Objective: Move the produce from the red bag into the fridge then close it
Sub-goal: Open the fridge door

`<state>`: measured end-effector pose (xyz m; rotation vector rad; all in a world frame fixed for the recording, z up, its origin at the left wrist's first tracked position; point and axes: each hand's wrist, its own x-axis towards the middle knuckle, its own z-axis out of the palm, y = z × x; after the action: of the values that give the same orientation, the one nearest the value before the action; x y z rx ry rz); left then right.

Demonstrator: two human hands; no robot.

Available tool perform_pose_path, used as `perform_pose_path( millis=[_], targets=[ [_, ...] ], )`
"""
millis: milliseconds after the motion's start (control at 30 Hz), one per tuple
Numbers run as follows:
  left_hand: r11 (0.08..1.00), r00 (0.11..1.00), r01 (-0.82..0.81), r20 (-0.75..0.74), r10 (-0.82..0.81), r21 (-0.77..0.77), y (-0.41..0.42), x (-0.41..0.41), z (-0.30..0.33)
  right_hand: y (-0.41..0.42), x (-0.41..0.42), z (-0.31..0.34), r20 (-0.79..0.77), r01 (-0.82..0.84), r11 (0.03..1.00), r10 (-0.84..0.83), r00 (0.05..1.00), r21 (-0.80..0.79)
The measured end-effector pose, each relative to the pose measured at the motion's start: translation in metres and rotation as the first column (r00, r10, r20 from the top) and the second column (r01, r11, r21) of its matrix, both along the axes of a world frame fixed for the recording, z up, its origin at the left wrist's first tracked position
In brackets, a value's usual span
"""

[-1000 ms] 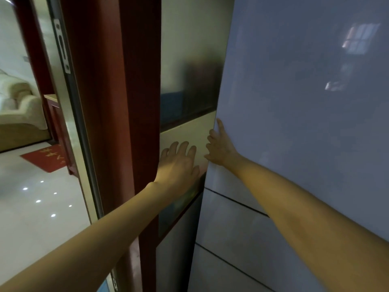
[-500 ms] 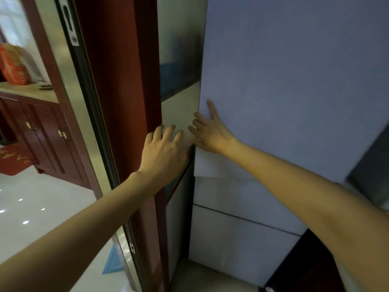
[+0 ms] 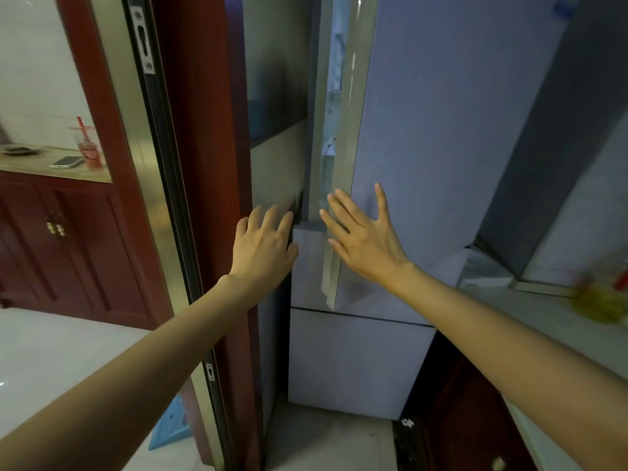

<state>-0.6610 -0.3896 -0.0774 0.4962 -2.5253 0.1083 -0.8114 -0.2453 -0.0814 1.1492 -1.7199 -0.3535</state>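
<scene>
Both hands spread flat, empty: right hand (image 3: 365,237) on fridge door (image 3: 441,158), left hand (image 3: 263,243) beside it. Next, likely pushing it fully closed.

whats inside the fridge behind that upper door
The upper fridge door is ajar; only its pale inner edge strip shows. Shelves and any produce stay hidden behind the door. The right hand lies flat on it.
</scene>
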Motion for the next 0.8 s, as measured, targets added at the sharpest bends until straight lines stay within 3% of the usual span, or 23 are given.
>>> perform_pose_path(
  millis=[500,800],
  targets=[
    [0.953,0.953,0.298,0.045,-0.301,0.05,0.144,0.021,-0.003,0.195,0.088,-0.008,0.278,0.289,0.948,-0.245,0.929,-0.13],
    [0.88,0.879,0.475,0.067,-0.473,-0.02,0.22,-0.001,0.015,0.289,0.098,-0.007,0.391,0.624,0.778,-0.552,0.736,-0.076]
  ],
)
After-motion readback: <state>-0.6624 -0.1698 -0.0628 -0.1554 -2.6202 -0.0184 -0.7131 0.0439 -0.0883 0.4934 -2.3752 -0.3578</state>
